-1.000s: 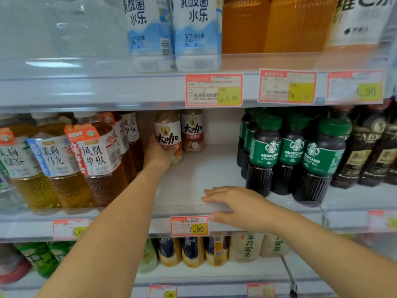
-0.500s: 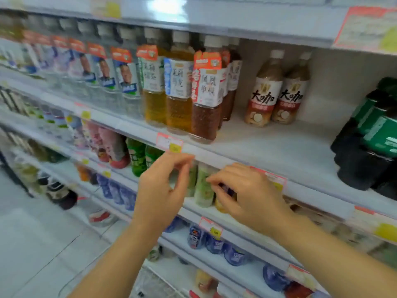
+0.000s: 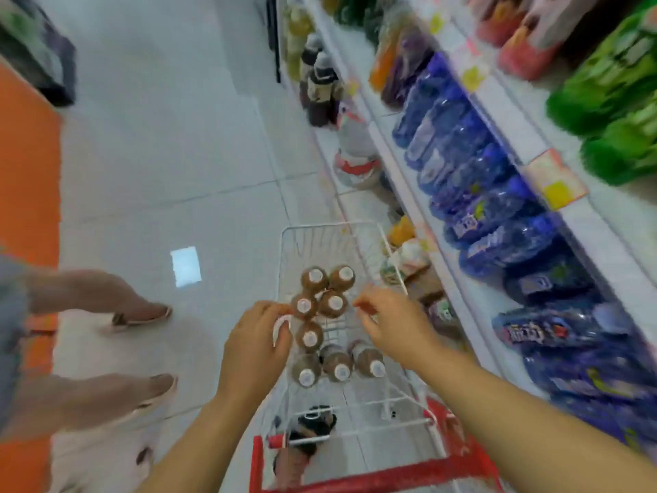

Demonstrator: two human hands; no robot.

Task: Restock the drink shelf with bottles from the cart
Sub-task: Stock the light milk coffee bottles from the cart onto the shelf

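Several brown bottles (image 3: 321, 304) with white caps stand upright in a white wire cart (image 3: 355, 240) with a red frame, low in the middle of the view. My left hand (image 3: 256, 346) hovers over the cart's left side, fingers apart, fingertips close to the bottle caps. My right hand (image 3: 391, 325) reaches over the right side of the cart, fingers spread, holding nothing. Whether either hand touches a bottle is blurred. The drink shelf (image 3: 505, 112) runs along the right with blue and green bottles.
Another person's legs and sandalled feet (image 3: 138, 314) stand on the pale tile floor to the left of the cart. An orange floor strip (image 3: 25, 172) lies at far left. Dark bottles (image 3: 320, 83) and packs (image 3: 355, 161) sit low by the shelf ahead.
My view swung down from the shelf to the cart on the floor. Both hands left the shelf edge and dropped over the bottles in the cart.
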